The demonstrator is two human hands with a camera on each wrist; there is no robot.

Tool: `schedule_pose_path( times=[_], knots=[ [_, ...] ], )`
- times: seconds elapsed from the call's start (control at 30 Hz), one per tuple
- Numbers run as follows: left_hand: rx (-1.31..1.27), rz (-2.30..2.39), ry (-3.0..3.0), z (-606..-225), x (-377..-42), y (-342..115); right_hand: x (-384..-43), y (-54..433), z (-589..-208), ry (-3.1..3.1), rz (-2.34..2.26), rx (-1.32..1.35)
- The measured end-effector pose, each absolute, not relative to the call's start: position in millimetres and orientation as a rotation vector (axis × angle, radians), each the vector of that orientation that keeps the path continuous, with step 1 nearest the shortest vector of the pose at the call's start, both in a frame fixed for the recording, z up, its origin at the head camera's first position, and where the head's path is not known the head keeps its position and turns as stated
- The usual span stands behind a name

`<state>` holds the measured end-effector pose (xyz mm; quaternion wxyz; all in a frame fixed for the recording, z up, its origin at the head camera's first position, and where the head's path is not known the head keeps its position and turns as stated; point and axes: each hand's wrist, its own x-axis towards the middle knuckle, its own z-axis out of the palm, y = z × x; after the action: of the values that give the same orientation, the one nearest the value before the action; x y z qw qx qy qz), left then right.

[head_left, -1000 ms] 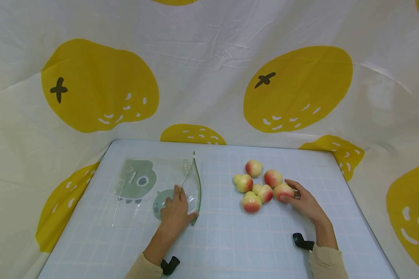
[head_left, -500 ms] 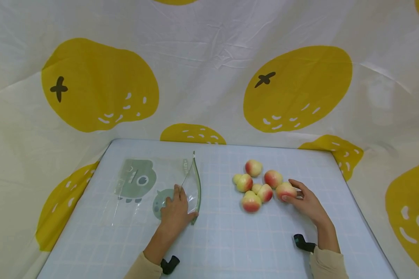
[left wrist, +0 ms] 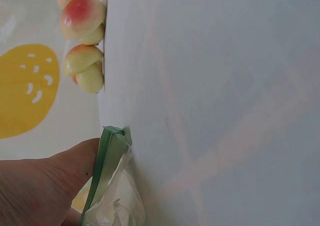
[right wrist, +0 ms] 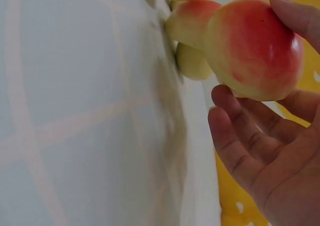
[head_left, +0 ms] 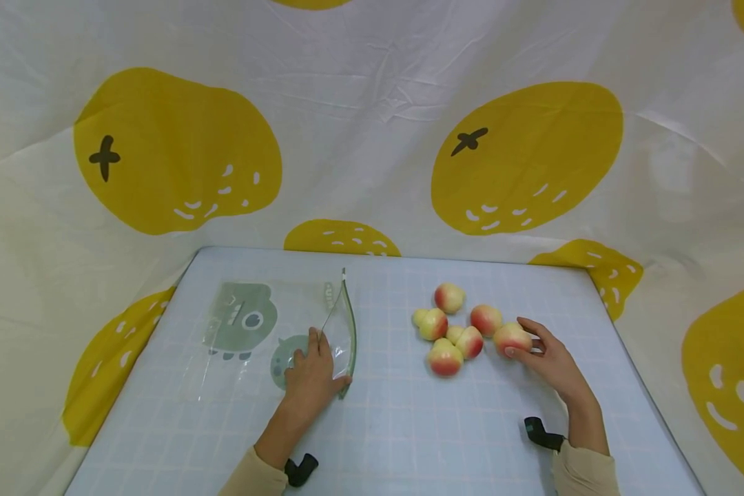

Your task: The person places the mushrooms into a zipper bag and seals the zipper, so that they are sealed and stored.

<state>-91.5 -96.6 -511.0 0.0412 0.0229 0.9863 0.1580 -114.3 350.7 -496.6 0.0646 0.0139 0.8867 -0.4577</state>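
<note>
My left hand lies on a clear zip bag with green cartoon prints, its fingers stretched over the top sheet. The thumb is spread to the bag's green-edged mouth, which bows apart; in the left wrist view it touches the green strip. My right hand holds a red-and-yellow peach between thumb and fingers. In the right wrist view this peach appears raised off the table. Several similar peaches lie in a loose group to its left, some touching each other.
A pale checked cloth covers the table. Behind it and at both sides hangs a white curtain printed with large yellow fruit. Each wrist carries a small black device.
My right hand has moved slightly to the right with the peach, widening its distance from the group. The left hand and the bag have stayed in place.
</note>
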Motion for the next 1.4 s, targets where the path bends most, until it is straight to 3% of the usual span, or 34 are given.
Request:
schedule_pose_path(
  times=[0.6,1.4],
  knots=[
    [0.059,0.481,3.012,-510,-92,-97,-108,334,-471,2.629,-1.602,-0.073],
    [0.047,0.49,3.0,-511,-92,-95,-129,231,-444,2.386,-1.844,-0.588]
  ],
)
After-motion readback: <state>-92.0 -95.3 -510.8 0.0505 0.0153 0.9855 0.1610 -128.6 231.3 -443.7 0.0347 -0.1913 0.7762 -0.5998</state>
